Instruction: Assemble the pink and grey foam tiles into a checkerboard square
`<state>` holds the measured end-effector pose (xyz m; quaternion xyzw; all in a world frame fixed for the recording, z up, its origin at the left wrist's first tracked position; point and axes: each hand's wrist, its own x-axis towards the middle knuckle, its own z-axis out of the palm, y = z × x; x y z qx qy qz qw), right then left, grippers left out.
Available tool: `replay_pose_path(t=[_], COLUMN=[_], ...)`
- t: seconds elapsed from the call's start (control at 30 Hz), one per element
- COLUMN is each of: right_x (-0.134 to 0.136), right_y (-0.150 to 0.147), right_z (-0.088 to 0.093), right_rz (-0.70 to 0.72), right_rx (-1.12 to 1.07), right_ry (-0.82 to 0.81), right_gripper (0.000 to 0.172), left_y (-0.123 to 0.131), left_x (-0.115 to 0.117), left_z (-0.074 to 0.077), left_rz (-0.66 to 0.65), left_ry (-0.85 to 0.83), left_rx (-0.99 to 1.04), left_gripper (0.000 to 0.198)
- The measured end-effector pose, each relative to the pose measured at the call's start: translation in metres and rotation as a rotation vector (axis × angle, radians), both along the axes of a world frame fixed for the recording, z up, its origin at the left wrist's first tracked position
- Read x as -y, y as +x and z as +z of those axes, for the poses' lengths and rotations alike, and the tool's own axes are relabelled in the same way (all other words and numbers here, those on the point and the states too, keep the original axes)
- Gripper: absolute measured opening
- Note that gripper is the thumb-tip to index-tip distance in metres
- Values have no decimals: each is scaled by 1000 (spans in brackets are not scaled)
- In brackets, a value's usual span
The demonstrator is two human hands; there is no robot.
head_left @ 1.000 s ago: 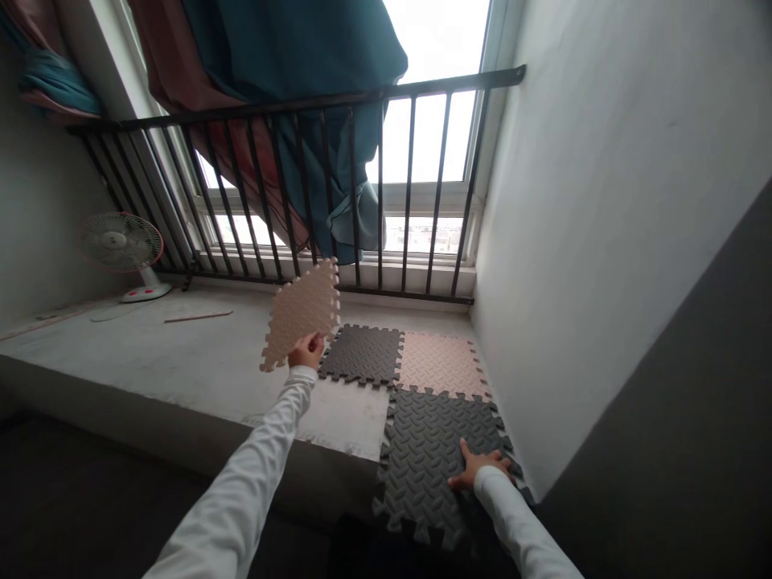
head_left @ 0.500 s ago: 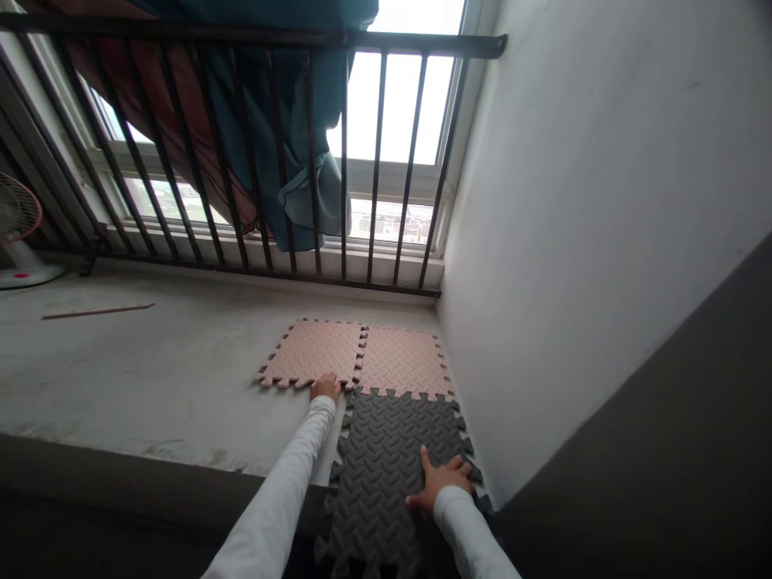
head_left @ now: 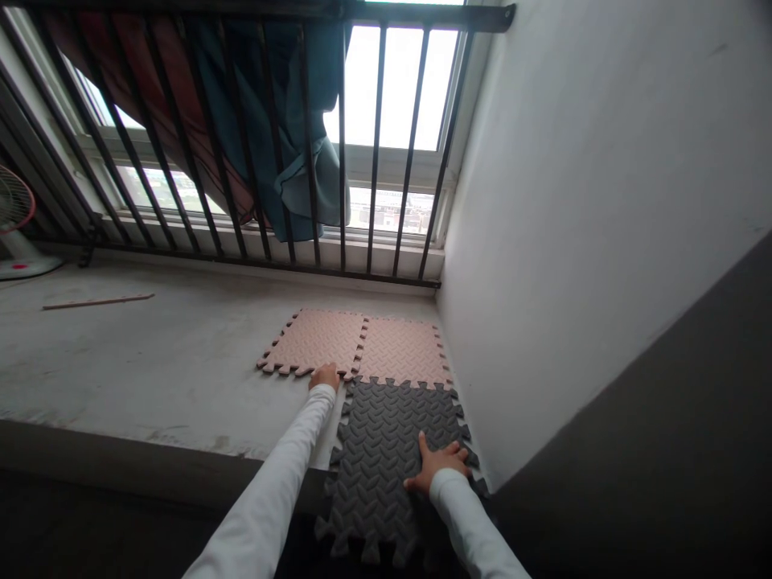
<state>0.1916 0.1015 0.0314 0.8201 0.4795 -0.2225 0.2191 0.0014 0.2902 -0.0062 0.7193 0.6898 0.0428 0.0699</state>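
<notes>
- The person's left hand [head_left: 326, 375] sits at the near edge of a pink foam tile [head_left: 310, 342]. Its fingers are bunched together on the rim, and from here I can't tell whether they are pinching the tile or only pressing on it.
- The right hand [head_left: 439, 470] lies open and flat on a dark grey foam tile [head_left: 386, 450], fingers spread and thumb out to the side, holding nothing.
- The two white sleeves [head_left: 265, 490] reach in from the bottom of the view, covering both arms down to the wrists.
- The first pink tile lies flat, right up against a second pink foam tile [head_left: 401, 351], with a thin dark seam between them. I can't tell whether its teeth are fully locked.
- The dark tile sits nearer to me, its toothed edge meshed with the near edge of the second pink tile.
- All three tiles lie on a bare concrete ledge [head_left: 150, 362], close to a white wall [head_left: 572, 201] on the right.
- A thin wooden strip [head_left: 96, 301] lies on the ledge, well left of the tiles.
- A white electric fan [head_left: 13, 205] stands at the far left, partly cut off by the edge of the view.
- A black metal railing [head_left: 422, 16] runs across the back of the ledge, in front of a bright window [head_left: 398, 88].
- A teal curtain [head_left: 301, 104] hangs bunched behind the bars, beside a dark red curtain [head_left: 174, 121].
</notes>
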Motion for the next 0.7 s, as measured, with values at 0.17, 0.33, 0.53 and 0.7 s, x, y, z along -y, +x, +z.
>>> replay_pose_path(t=[0.17, 0.33, 0.53, 0.7], right_x=[-1, 0, 1, 0], right_y=[0, 1, 0, 0], right_z=[-1, -1, 0, 0], right_rz=[-19, -4, -5, -17], right_rx=[-6, -10, -11, -13], right_ry=[18, 22, 27, 22], right_gripper=[105, 103, 104, 102], left_y=[4, -1, -15, -61], left_x=[2, -9, -34, -51], left_z=[11, 48, 104, 147], left_rz=[39, 23, 23, 122], left_ry=[-29, 39, 175, 302], left_rx=[-32, -23, 42, 79], left_gripper=[29, 25, 23, 23])
